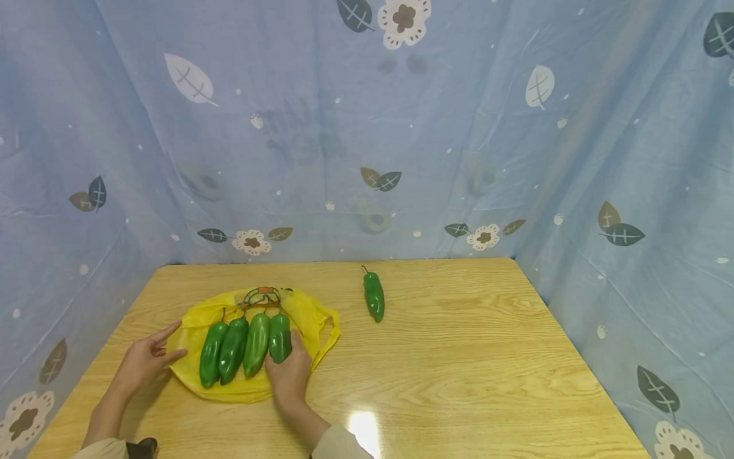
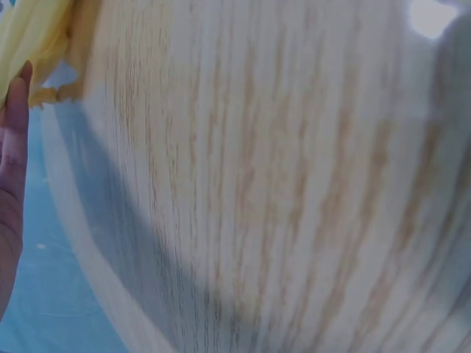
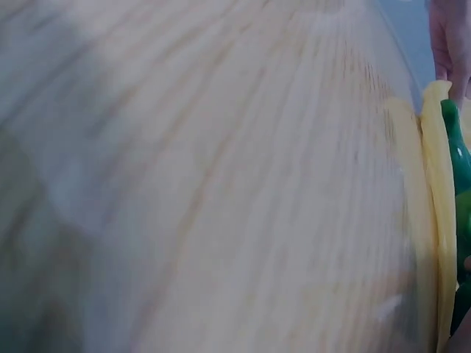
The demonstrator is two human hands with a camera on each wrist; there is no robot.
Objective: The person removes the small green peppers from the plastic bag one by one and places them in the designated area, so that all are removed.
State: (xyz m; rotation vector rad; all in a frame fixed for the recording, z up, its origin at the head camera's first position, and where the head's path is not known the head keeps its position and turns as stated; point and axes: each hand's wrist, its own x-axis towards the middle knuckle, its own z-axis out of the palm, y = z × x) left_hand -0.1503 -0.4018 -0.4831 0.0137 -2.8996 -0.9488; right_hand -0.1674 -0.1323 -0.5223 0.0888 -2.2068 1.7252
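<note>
Several long green peppers (image 1: 233, 350) lie side by side on a flattened yellow plastic bag (image 1: 195, 366), their stems pointing away from me. My right hand (image 1: 290, 377) grips the rightmost pepper (image 1: 280, 338), thumb on its left and fingers round its right side. At the bag's left edge, my left hand (image 1: 142, 363) touches the plastic with index finger and thumb spread apart. The left wrist view catches those fingers (image 2: 15, 140) against the yellow plastic. In the right wrist view, the bag's edge (image 3: 439, 220) stands up beside green peppers (image 3: 458, 158).
Another green pepper (image 1: 374, 297) lies alone on the wooden table (image 1: 459, 357), to the right of the bag near the back edge. A looped bag handle (image 1: 331, 331) spreads out on the right. Blue patterned cloth (image 1: 367, 127) hangs behind and at both sides.
</note>
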